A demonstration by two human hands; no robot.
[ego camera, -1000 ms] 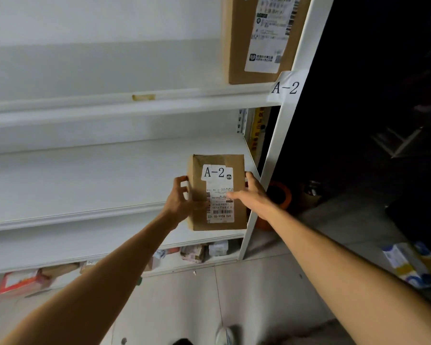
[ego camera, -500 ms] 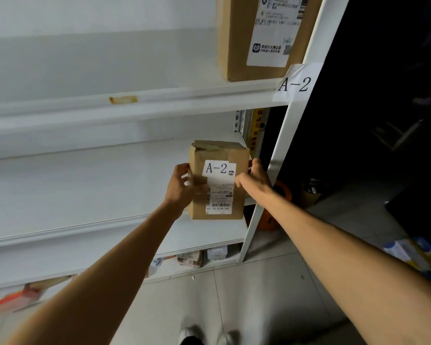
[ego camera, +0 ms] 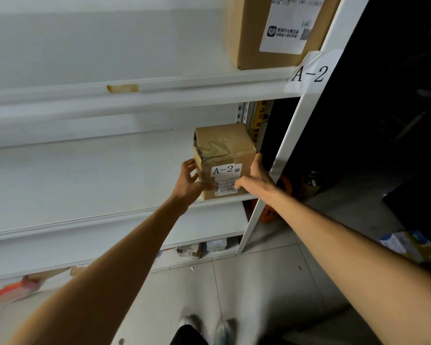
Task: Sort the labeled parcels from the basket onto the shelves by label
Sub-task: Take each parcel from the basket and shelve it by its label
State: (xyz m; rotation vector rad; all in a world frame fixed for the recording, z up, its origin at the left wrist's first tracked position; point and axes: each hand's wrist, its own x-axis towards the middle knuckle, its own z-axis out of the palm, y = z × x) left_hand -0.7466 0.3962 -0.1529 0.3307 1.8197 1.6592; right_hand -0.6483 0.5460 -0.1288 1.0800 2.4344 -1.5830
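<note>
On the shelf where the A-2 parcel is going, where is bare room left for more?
The middle shelf is bare all along, left of the A-2 parcel. Its right end is crowded: the parcel sits by the upright post, with the left hand and right hand on its sides.

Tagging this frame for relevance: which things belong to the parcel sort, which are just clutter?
In the job:
- A-2 parcel, held between left hand and right hand
- middle shelf under it
- A-2 tag on the post
- large box on the shelf above

Lying about:
- orange object behind the post
- packets on the bottom shelf
- colourful packaging on the floor
</note>
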